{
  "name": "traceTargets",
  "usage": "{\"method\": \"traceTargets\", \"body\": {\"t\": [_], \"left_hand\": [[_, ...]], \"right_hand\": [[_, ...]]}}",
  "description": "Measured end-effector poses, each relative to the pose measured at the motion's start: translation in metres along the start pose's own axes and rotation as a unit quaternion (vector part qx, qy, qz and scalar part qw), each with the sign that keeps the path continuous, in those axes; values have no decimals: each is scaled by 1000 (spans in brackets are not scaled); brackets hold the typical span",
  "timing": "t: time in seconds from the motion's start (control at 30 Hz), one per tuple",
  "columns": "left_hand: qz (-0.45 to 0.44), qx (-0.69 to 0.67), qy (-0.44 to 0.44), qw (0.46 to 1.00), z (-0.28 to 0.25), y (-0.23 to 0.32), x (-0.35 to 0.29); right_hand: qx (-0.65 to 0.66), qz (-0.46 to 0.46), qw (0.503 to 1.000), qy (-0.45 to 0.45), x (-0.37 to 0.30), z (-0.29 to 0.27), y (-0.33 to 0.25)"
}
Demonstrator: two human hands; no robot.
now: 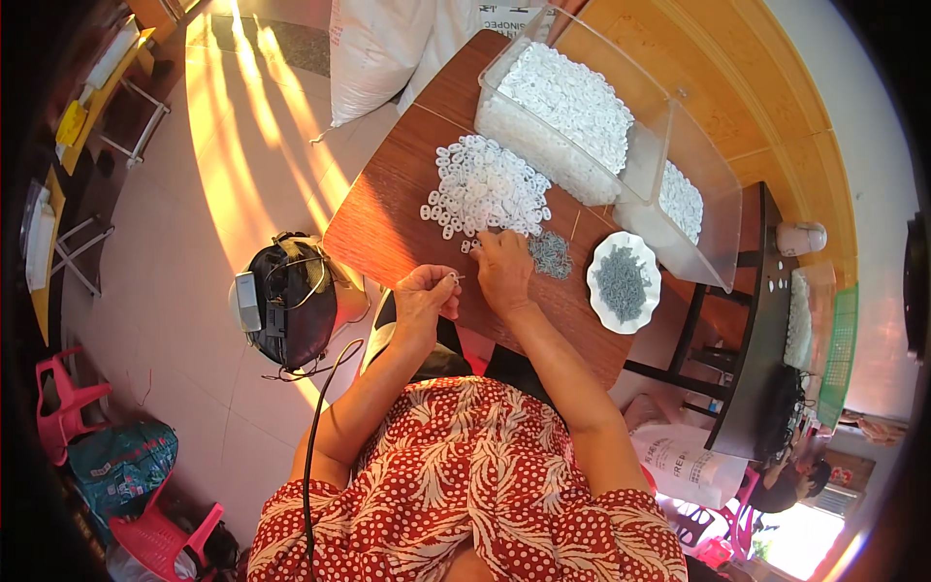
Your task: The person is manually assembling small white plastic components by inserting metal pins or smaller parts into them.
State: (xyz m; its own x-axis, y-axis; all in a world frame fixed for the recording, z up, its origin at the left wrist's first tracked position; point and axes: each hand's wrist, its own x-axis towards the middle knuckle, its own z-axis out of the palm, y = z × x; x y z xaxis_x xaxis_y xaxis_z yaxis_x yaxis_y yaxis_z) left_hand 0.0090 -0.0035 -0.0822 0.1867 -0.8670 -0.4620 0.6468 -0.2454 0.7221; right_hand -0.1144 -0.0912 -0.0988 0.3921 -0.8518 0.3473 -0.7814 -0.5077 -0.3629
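My left hand [425,299] is closed near the table's front edge, pinching a small white plastic piece [453,276] between thumb and forefinger. A thin grey screw-like bit seems to stick out of that piece; it is too small to be sure. My right hand [504,272] reaches to the near edge of a heap of white two-holed plastic pieces [490,184]. Its fingertips are drawn together on a small white piece [467,246] there, partly hidden. Right beside this hand lies a small pile of grey screw-like parts [551,254]. More fill a white scalloped bowl [596,296] farther right.
The brown wooden table [388,213] carries a clear plastic bin [495,121] of white pieces, with a second bin [669,242] beside it. White sacks [378,58] stand behind. A black bag [291,320] sits left of the table. A dark cable [312,436] runs past my left arm.
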Motion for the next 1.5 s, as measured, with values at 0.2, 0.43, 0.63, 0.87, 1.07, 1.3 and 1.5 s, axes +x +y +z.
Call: {"method": "traceTargets", "body": {"t": [0.2, 0.43, 0.63, 0.87, 1.07, 1.3, 1.5], "left_hand": [[-2, 6, 10, 1000, 0, 5, 6], [-20, -3, 2, 1000, 1, 1, 7], [-19, -6, 0, 1000, 8, 4, 7], [-24, 16, -15, 999, 20, 2, 7], [-45, 33, -26, 998, 29, -9, 11], [-49, 9, -47, 998, 37, -4, 0], [-43, 1, -63, 997, 37, -7, -1]], "right_hand": [[-87, -109, 990, -9, 3, 10, 7], [-207, -208, 954, -60, 5, 3, 6], [-85, 14, 985, -152, 6, 2, 22], [464, 398, 781, -127, -8, -48, 7], [501, 383, 766, -122, -22, -57, 8], [526, 377, 758, -87, -27, -72, -6], [543, 373, 748, -82, -31, -73, -6]]}}
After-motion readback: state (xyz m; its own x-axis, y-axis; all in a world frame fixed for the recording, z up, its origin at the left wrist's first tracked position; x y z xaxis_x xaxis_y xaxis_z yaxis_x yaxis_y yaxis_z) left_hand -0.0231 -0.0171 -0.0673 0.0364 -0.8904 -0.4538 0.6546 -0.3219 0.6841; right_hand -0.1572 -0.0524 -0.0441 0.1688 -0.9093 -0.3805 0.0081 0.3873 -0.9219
